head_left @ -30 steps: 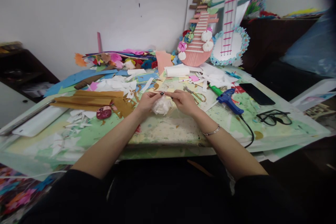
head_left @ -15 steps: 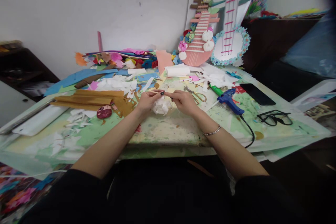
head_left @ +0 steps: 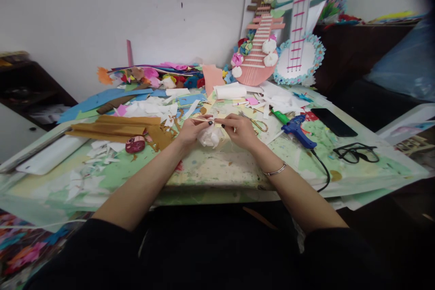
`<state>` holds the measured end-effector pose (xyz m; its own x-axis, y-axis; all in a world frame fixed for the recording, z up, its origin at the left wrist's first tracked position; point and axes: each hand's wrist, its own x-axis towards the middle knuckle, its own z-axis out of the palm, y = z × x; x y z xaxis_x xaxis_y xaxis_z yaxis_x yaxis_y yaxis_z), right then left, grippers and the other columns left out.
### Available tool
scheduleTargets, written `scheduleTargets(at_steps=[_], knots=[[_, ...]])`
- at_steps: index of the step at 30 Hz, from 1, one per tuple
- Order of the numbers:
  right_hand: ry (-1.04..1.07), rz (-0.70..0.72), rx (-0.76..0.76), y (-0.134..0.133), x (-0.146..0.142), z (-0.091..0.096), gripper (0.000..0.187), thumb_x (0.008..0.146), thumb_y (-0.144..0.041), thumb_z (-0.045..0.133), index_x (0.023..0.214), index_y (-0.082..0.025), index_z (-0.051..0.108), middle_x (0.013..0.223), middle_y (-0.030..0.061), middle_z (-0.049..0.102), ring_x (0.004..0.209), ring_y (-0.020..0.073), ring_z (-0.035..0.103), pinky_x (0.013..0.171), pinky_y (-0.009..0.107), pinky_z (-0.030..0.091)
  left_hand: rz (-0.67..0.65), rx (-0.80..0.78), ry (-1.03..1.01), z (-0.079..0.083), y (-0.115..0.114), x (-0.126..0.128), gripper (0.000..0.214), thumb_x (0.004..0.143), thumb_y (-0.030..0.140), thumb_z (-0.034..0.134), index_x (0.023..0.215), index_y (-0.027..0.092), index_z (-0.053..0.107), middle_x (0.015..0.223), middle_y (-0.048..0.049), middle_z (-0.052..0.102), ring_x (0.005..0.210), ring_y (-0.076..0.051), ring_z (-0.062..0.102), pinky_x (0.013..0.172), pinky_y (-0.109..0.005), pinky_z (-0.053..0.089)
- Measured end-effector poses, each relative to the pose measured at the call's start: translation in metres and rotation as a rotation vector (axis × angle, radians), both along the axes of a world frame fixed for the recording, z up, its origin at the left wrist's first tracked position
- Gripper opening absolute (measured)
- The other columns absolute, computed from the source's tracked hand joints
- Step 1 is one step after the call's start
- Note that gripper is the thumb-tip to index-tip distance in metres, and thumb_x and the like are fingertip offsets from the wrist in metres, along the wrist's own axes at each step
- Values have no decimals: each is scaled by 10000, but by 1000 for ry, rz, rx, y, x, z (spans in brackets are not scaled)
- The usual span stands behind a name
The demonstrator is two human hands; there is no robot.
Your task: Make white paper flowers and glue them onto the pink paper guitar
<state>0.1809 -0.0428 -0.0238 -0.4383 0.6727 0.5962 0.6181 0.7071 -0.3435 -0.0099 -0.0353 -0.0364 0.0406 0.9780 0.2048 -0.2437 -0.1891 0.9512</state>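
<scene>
My left hand (head_left: 193, 132) pinches a thin pale stick (head_left: 200, 119), which lies nearly level across its fingers. The fingertips of my right hand (head_left: 238, 130) are pressed together close to the stick's right end. A small bit of white shows there, too small to name. Just below both hands is a crumpled white paper flower (head_left: 210, 137), partly covered by my fingers; whether it is held or rests on the table I cannot tell. Gold-handled scissors (head_left: 260, 125) lie beyond my right hand, partly hidden by it.
To the right lie a blue glue gun (head_left: 298, 132) with its cord, a black phone (head_left: 333, 122) and glasses (head_left: 356, 153). Brown crepe paper (head_left: 115, 129), a dark red object (head_left: 135, 144) and white scraps (head_left: 102, 152) lie left. Paper-decorated instrument models (head_left: 254, 70) stand behind.
My right fingers have shifted slightly and drawn together near the stick's end, where a bit of white now shows. The left hand stays nearly in place.
</scene>
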Motion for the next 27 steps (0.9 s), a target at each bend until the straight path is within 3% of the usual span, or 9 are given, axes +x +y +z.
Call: scheduleTargets(at_steps=[9,17,27], knots=[[-143,-80,36,-3,1,0,458,909,-128,430,1258,-365,609,1001,28,656,823,141,592,648,248,382,-10,-70,-44,-1,-1,1,302,464,280,872,696,126,756,1018,-116,711,847,-195,626,697,-271,462],[-153,-121,43,-2,0,-1,460,913,-129,427,1247,-386,611,1007,15,665,818,134,586,601,248,338,-25,-126,-43,-4,-1,2,321,504,293,874,747,117,758,728,-70,726,596,-146,606,594,-267,439],[-134,-133,86,-1,-3,-4,428,920,-136,436,1177,-388,668,984,17,658,785,123,562,600,240,336,-42,-135,-70,0,-3,3,331,473,300,885,721,125,754,745,-57,729,601,-139,617,608,-267,445]])
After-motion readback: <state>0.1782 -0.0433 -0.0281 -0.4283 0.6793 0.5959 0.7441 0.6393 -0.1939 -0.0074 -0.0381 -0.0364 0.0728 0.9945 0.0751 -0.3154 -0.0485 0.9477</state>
